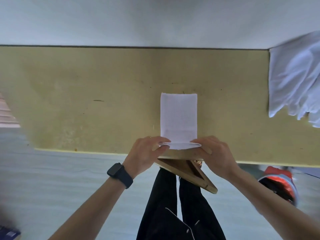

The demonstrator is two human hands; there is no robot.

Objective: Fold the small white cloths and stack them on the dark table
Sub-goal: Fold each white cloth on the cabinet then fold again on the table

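Cloth [178, 116] between left hand [147, 152], right hand [214, 153]

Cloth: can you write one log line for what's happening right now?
cloth: long strip flat on table | left hand: pinches near-left corner | right hand: pinches near-right corner | pile: far right

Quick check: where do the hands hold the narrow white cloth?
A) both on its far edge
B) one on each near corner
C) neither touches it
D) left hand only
B: the left hand and the right hand each pinch a near corner of the white cloth, by the table edge.
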